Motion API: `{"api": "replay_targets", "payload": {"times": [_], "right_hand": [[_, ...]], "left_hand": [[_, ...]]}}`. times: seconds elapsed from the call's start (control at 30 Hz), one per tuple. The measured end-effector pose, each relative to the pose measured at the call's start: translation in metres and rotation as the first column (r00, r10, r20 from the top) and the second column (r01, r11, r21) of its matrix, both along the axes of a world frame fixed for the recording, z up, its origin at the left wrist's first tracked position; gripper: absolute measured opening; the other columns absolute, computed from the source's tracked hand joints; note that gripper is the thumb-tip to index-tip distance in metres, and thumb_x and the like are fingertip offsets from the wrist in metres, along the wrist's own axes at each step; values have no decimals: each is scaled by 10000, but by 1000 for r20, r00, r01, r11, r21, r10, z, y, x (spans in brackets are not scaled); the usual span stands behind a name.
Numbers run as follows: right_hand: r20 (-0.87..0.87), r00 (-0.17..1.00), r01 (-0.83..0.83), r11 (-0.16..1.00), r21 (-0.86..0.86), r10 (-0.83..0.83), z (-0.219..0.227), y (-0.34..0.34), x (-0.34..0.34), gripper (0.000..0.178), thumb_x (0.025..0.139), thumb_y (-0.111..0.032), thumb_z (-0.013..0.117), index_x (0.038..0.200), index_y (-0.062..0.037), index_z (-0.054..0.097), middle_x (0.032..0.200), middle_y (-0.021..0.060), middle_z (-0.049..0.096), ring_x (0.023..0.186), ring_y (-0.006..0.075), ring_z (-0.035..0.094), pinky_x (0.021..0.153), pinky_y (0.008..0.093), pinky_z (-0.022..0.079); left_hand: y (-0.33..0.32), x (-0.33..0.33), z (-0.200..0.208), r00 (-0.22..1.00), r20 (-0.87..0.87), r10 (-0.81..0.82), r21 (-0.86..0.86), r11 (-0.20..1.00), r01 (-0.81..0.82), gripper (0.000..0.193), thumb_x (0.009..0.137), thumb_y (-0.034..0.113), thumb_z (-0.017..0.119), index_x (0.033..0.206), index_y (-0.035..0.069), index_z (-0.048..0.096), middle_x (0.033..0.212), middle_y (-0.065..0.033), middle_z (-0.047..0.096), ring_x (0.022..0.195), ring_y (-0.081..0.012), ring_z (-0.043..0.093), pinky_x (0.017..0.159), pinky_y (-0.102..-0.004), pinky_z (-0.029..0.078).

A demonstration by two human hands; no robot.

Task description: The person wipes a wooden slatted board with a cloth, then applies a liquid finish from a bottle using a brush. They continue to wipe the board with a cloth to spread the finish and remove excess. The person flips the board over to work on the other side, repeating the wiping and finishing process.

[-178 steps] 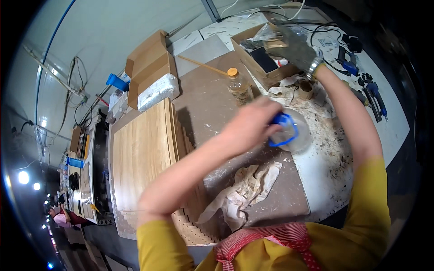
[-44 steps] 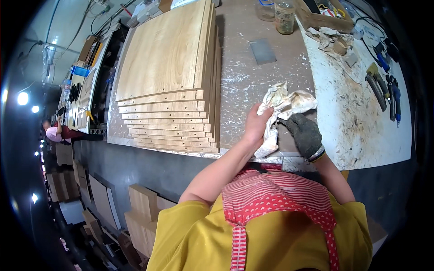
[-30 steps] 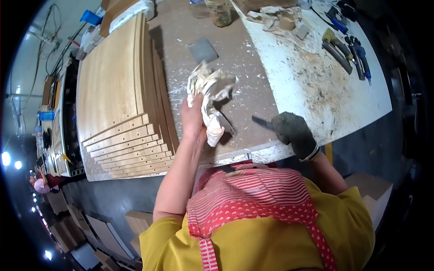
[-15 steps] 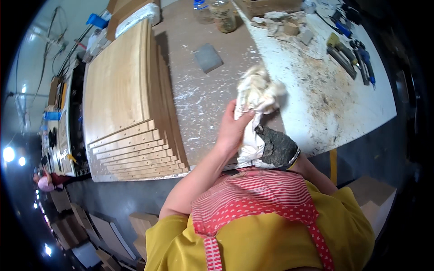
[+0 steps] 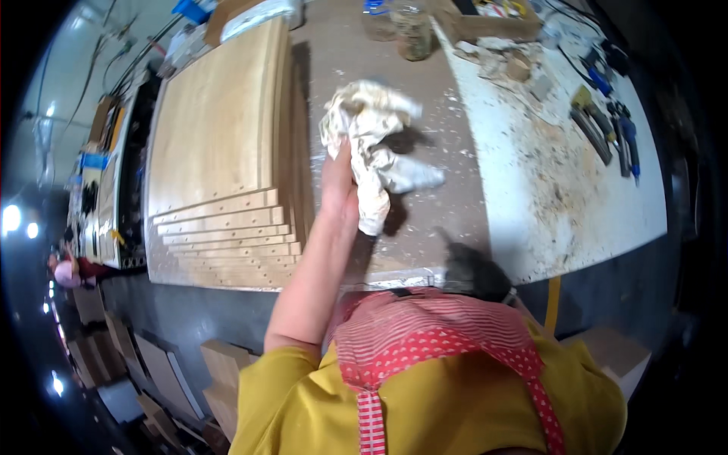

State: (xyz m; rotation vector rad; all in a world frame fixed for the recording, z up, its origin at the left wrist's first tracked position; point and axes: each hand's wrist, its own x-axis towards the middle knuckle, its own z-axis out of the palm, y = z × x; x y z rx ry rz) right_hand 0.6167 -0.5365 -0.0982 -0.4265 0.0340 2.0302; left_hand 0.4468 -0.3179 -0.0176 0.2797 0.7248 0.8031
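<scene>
My left hand grips a crumpled, stained white rag and holds it above the brown bench top, just right of a stack of pale wooden panels. The rag hangs in folds and throws a shadow on the bench. My right hand, in a dark glove, rests low at the near edge of the bench, partly behind my red-and-white apron. What it holds, if anything, is hidden.
A dusty white board covers the bench's right side, with hand tools along its far edge. A jar and an open box stand at the back. Wood blocks lie on the floor at lower left.
My left hand has carried the rag from the near edge out over the bench beside the panels. The gloved right hand has let go of the rag and stays at the near edge.
</scene>
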Motion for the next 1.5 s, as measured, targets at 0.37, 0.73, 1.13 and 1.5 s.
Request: {"api": "replay_targets", "payload": {"times": [0.37,0.73,1.13,1.5], "right_hand": [[820,420,309,911,272,-388,-24,181,154,119,945,-180,558,989,-77,600,692,16,587,503,106,516,441,259,422],[912,197,-5,930,368,-360,74,124,10,507,941,-210,568,1391,-26,423,1278,79,557,898,140,561,728,234,484],[568,-623,-317,837,446,-538,-18,26,9,396,940,-62,517,1332,-7,505,1309,168,538,1217,228,503,1047,361,375],[298,-421,-496,493,715,-856,156,195,-320,463,832,-39,618,1291,-52,558,1376,174,494,1278,330,469,1067,371,367]], "left_hand": [[-85,-15,-62,959,-234,-158,71,981,179,447,1033,321,394,1355,11,412,1200,-101,590,1032,-175,596,887,-326,503],[-106,-65,-24,978,-179,107,172,982,-76,446,1035,299,376,1373,8,385,1255,-125,552,1105,-189,570,943,-337,472],[-15,-209,73,525,-851,-22,486,347,802,498,893,287,597,1318,49,498,1191,-163,620,1101,-259,603,963,-370,459],[228,-453,29,112,-539,835,167,-24,986,506,978,460,393,1408,194,426,1463,-110,394,1350,-279,362,1079,-464,310]]}}
